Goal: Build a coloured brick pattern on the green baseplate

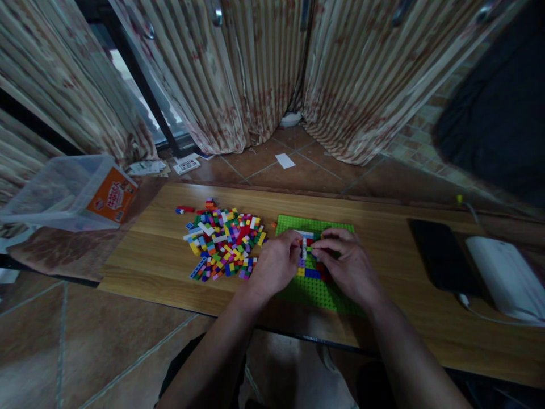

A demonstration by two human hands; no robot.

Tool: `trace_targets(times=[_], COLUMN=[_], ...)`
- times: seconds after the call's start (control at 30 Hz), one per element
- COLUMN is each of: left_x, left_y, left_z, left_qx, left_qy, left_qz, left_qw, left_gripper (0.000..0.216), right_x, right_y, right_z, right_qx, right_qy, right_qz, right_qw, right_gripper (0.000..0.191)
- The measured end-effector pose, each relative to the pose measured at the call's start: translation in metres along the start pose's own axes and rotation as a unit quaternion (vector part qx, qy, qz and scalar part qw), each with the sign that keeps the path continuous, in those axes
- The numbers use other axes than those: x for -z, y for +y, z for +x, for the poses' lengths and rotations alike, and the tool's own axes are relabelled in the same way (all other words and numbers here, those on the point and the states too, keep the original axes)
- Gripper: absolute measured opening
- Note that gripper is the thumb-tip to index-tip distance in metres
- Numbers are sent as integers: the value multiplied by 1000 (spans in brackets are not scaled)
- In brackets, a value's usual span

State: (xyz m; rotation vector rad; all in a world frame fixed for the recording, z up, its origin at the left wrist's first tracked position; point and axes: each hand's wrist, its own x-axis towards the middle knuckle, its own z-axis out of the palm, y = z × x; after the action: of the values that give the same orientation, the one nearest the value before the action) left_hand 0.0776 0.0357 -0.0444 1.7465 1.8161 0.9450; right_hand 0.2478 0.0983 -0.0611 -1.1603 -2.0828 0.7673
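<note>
A green studded baseplate (315, 224) lies on the low wooden table (383, 267). On it stands a small build of coloured bricks (309, 267). My left hand (275, 264) and my right hand (347, 264) meet over that build. Both have their fingertips pinched together on small bricks at its top, near a white and red piece. A loose pile of many coloured bricks (223, 241) lies just left of my left hand.
A clear plastic box with an orange label (72, 193) sits at the table's left end. A black phone (443, 255) and a white device with a cable (506, 275) lie to the right. Curtains hang behind, above a tiled floor.
</note>
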Motion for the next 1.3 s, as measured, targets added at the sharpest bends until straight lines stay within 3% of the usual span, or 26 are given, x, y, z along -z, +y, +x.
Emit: trace_targets(times=[0.83,1.1,1.3], left_x=[-4,-5,-6], left_y=[4,7,6], left_z=[-3,-3,-3], left_qx=[-9,-4,-4], left_qy=[-26,-30,-30], left_qz=[27,56,52], left_qw=[999,998,998], left_gripper=[16,21,22], right_x=[-9,-10,-8], right_y=[-8,-12,-18], right_z=[-5,-5,-7], right_qx=[60,63,27], right_qy=[34,33,52], right_qz=[-104,-105,-60], right_qw=[992,992,997], right_gripper=[18,19,16])
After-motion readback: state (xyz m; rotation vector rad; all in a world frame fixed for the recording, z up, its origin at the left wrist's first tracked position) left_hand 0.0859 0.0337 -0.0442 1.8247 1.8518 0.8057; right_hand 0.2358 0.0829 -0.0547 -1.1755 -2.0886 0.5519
